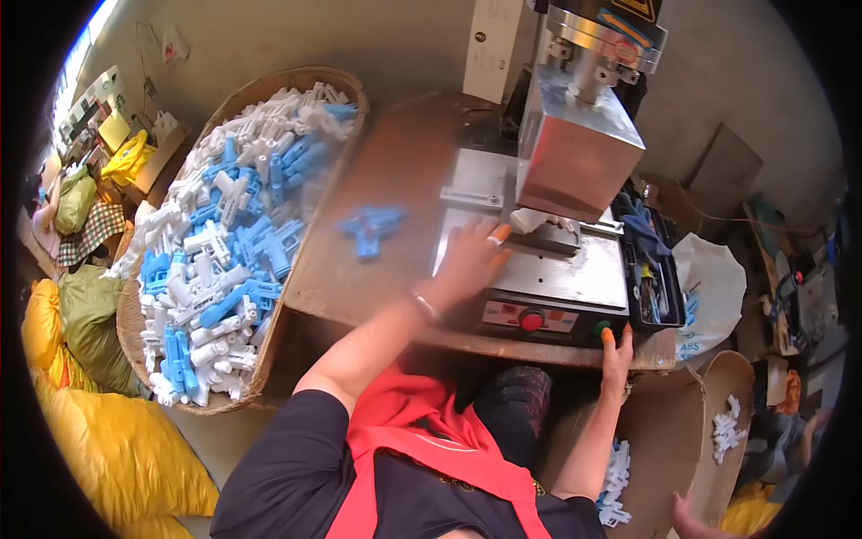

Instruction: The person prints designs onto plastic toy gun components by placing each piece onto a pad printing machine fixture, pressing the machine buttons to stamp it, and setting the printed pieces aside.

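My left hand (471, 259) is slightly blurred, its fingers spread over the metal bed plate (575, 280) of a press machine. Orange covers sit on some fingertips. Near those fingers, a white plastic piece (530, 221) lies in the fixture under the square metal press head (579, 148); its shape is partly hidden. My right hand (615, 359) is at the machine's front right corner, an orange-covered digit against the green button (602, 329) and another finger apart from it. It holds nothing that I can see. A blue toy gun (371, 230) lies on the wooden table left of my left hand.
A large wicker basket (352, 135) of white and blue toy guns stands at left. A red button (531, 320) is on the machine's front. A black tool tray (660, 310) adjoins the machine's right side. Below right are a cardboard box (669, 418) and another person's hand (687, 516).
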Demonstrator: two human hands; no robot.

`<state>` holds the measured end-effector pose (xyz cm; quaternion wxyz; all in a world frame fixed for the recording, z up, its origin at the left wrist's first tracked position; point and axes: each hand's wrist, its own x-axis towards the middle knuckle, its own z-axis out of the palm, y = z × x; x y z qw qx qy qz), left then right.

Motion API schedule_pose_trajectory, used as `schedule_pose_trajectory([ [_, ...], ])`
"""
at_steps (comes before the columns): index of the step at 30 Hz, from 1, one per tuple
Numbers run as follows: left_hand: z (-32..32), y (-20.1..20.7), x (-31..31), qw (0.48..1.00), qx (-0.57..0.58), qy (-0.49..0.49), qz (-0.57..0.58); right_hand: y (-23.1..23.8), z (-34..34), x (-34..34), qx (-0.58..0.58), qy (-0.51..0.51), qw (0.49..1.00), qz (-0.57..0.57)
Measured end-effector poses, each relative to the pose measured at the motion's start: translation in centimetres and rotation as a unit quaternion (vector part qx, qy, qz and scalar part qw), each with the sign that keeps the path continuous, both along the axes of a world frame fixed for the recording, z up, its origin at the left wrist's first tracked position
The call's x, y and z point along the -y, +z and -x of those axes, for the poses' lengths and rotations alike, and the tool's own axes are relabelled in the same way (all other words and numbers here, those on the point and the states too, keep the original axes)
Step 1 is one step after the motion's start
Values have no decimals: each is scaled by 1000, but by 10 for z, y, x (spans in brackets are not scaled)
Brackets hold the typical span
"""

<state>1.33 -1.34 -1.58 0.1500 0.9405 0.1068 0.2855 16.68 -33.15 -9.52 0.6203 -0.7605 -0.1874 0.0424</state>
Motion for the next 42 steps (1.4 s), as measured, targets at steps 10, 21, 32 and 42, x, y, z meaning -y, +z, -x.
schedule_pose_trajectory([
  [10, 106, -3, -28, 986, -103, -124, -54, -10, -14, 3, 37, 0, 992, 119],
  [21, 230, -8, -179, 928, 43, 369, 13, -33, -33, 10, 4, -4, 999, 36],
  [32, 293, -60, -261, 886, 84, 453, -54, 60, 36, -47, 222, -92, 963, 126],
  [42, 62, 38, 11, 989, -45, -28, -137, 55, -50, -178, 249, 132, 959, -12],
])
